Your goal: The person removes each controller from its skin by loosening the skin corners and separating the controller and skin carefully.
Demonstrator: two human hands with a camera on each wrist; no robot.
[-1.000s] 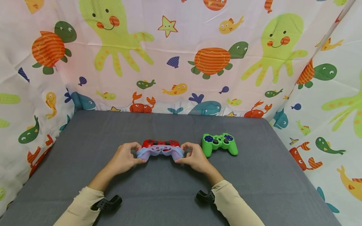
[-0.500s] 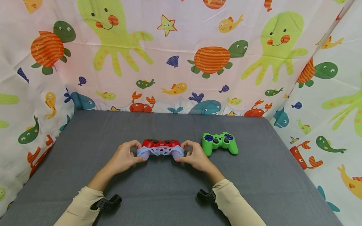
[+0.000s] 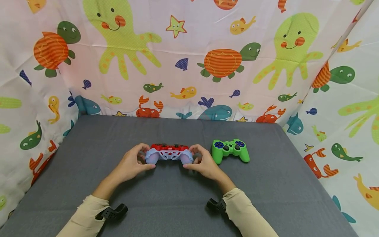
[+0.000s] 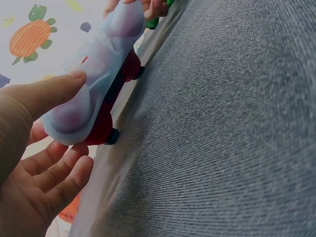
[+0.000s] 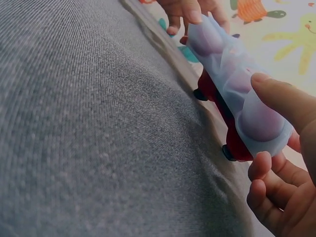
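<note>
A red game controller (image 3: 164, 146) sits partly inside a translucent pale-purple silicone sleeve (image 3: 169, 153), in the middle of the head view. The sleeve covers both grips and the near side; red shows along the far edge. My left hand (image 3: 133, 162) holds the left end, thumb on the near side and fingers on the far side. At the right end, my right hand (image 3: 203, 161) holds it in a mirrored way. Both wrist views show the sleeve (image 4: 106, 54) stretched smoothly over the rounded grips, and dark thumbsticks (image 5: 228, 152) protruding from the uncovered red face.
A green game controller (image 3: 226, 150) with blue buttons lies on the grey cloth-covered table (image 3: 165, 204), just right of my right hand. Behind and at the sides hangs a curtain (image 3: 183, 69) printed with sea animals. Black bands (image 3: 112, 213) are on both wrists.
The red controller has tipped, so its grip ends face the head camera more and less of its red face shows. The fingers have shifted slightly at both ends. The green controller stays put.
</note>
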